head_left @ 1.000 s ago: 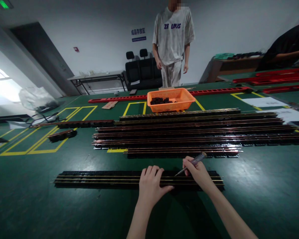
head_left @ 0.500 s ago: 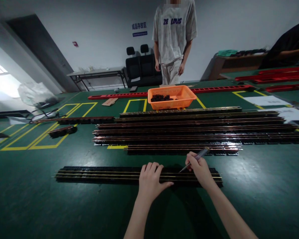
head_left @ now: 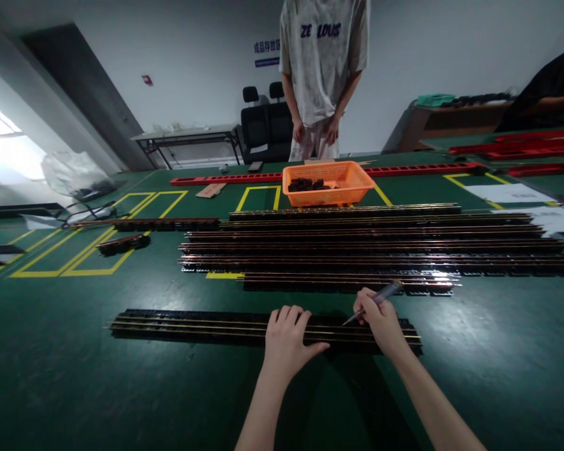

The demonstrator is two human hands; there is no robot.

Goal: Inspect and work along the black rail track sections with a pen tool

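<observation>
A long black strip (head_left: 192, 327) with thin brass-coloured rods along it lies crosswise in front of me on the green table. My left hand (head_left: 289, 341) spans its middle, with bent fingers over the far side and the thumb stretched along the near edge. In my right hand (head_left: 378, 319) is a slim screwdriver (head_left: 386, 292) with a see-through handle, gripped like a pen. Its thin tip points down and left, at the rods just right of my left hand. Whether the tip touches a rod I cannot tell.
Several similar rodded strips (head_left: 357, 246) lie just beyond. Behind them stands an orange basket (head_left: 329, 197) with black pieces, in front of a long red rail (head_left: 418, 170). A short strip piece (head_left: 123, 244) lies left. A person (head_left: 324, 75) stands across the table.
My view has shifted slightly. Both hands keep their places on the strip, and the screwdriver is still at the rods. The person opposite has brought their hands together in front.
</observation>
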